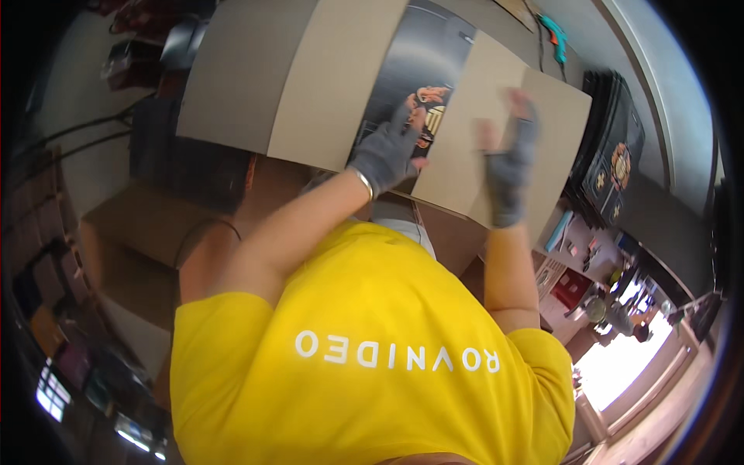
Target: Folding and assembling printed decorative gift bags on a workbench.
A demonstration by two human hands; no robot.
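Note:
A wide folded cardboard piece (pixel 325 85) lies across the work surface in front of me, its plain beige panels on either side of a glossy black printed strip (pixel 425 46). The strip carries an orange and gold design. My left hand (pixel 387 151), in a grey fingerless glove, rests with fingers spread on the near part of the strip. Over the beige panel to the right, my right hand (pixel 509 167), in a matching glove, is blurred by motion. Its thumb and fingers stand apart, with nothing visible between them; contact with the card cannot be told.
A teal glue gun (pixel 556 37) with a cord lies beyond the card. To the right stands a stack of black printed pieces (pixel 616 167). An open brown cardboard box (pixel 132 248) is at my left. Another person (pixel 614 316) appears far off at the right.

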